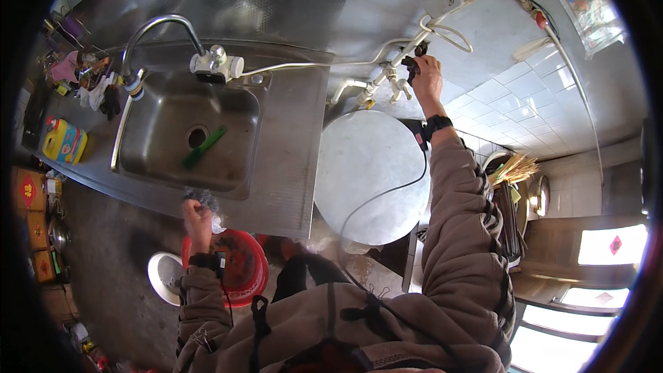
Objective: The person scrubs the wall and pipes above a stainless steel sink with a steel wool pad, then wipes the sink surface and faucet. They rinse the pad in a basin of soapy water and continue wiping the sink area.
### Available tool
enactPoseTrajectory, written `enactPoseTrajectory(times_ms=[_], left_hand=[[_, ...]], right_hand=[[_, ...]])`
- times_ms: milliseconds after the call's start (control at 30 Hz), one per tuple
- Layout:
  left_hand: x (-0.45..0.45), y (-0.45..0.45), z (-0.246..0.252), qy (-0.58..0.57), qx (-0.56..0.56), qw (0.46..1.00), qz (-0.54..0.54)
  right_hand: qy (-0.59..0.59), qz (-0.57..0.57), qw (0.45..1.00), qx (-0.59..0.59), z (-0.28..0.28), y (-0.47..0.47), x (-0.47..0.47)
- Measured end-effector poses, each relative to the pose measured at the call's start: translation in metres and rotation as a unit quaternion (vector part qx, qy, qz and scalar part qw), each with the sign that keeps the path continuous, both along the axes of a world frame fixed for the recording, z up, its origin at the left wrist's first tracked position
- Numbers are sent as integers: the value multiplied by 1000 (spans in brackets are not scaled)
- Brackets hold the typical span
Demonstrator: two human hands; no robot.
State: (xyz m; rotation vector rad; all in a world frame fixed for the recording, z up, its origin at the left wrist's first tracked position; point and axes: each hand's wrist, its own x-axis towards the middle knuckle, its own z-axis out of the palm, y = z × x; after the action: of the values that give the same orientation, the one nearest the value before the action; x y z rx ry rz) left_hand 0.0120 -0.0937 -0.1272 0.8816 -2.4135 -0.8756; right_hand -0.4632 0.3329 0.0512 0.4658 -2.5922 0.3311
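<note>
In my left hand is a bunched grey mesh scourer or crumpled plastic, at the front edge of the steel sink counter; which of the two it is, I cannot tell. My right hand reaches up to the wall pipes, its fingers on a dark thing beside the white pipe. A green-handled brush or scraper lies in the steel sink basin, next to the drain. The curved chrome faucet rises behind the basin.
A round, pale lid stands right of the counter. Below the counter are a red basin and a white bucket. A yellow detergent jug is at the counter's left. A white cable runs from the faucet to the pipes.
</note>
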Motion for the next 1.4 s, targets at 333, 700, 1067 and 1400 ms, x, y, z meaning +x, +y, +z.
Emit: enactPoseTrajectory(times_ms=[333, 700, 1067, 1400], left_hand=[[-1, -1, -6, 5, 10, 1000, 14], [0, 0, -2, 4, -15, 1000, -6], [-2, 4, 9, 6, 0, 1000, -7], [-3, 6, 10, 0, 0, 1000, 0]], right_hand=[[-78, -53, 995, 2, -53, -15, -46], [-262, -93, 946, 166, -49, -34, -51], [-177, 1, 953, 245, -65, -59, -16], [-68, -58, 941, 326, -84, -52, -47]])
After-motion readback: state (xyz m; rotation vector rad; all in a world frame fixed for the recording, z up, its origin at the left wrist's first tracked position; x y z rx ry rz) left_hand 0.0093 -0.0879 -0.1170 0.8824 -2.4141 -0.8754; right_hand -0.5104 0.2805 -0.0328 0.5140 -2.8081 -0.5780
